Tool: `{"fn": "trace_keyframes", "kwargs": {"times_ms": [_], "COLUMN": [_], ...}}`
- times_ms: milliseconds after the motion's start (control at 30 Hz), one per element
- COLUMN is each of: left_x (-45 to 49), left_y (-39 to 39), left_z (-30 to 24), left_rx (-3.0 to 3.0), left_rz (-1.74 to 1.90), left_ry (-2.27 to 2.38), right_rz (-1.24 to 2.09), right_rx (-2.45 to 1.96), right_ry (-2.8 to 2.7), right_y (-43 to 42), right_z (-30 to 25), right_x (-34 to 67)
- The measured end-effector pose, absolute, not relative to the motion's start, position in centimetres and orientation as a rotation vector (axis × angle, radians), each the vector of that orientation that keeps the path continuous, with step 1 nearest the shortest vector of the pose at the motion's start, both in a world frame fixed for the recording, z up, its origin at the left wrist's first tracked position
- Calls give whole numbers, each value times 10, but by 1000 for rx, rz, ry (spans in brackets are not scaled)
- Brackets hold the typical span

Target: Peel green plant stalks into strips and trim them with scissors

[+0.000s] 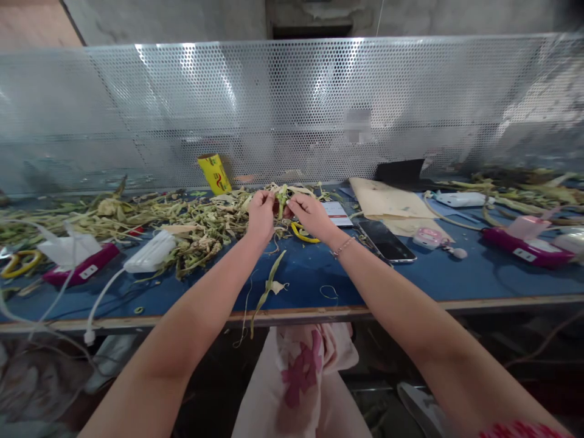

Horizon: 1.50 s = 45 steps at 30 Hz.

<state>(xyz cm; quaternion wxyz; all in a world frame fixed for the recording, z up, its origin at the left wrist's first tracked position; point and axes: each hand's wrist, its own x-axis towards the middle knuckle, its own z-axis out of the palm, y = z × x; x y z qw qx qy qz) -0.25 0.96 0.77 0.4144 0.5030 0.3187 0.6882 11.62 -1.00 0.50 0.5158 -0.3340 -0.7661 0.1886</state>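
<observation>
My left hand (260,214) and my right hand (308,213) meet over the far middle of the blue table (310,281). Both are closed on one green stalk with husk-like leaves (281,199), held between them just above the table. A wide heap of dried green and tan plant trimmings (182,222) lies to the left of my hands. Yellow-handled scissors (303,233) rest on the table right under my right hand. A loose leaf strip (269,286) hangs over the table's front edge.
A perforated metal screen (292,103) walls the table's back. Left: a white power bank (149,251) with cable, a magenta device (82,267), yellow scissors (16,263). Right: a phone (387,241), brown envelopes (387,204), a pink gadget (426,237), another magenta device (529,246).
</observation>
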Motion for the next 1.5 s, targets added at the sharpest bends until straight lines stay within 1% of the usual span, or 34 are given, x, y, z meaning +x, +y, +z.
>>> {"fn": "trace_keyframes", "kwargs": {"times_ms": [233, 400, 533, 633, 900, 1000, 1200, 1367, 1500], "left_x": [-1, -3, -5, -4, -5, -12, -13, -6, -7], "left_y": [3, 5, 11, 14, 13, 11, 5, 10, 12], "left_z": [14, 13, 6, 0, 7, 16, 21, 8, 2], "left_rx": [1143, 1226, 1367, 1447, 1451, 1452, 1369, 1406, 1447], "left_rz": [1597, 1617, 1728, 1747, 1667, 1651, 1465, 1564, 1659], "left_ry": [671, 685, 788, 883, 853, 878, 836, 969, 1020], "right_rz": [590, 554, 777, 941, 1100, 1056, 862, 570, 512], "right_rx": [-723, -812, -862, -823, -714, -727, -775, -861, -841], "right_ry": [-1704, -1627, -1548, -1511, -1404, -1423, -1561, -1700, -1751], "right_y": [-10, -6, 2, 7, 5, 5, 8, 4, -2], "right_z": [5, 2, -4, -7, -6, -4, -1, 0, -1], "right_x": [116, 119, 118, 114, 113, 117, 124, 120, 113]}}
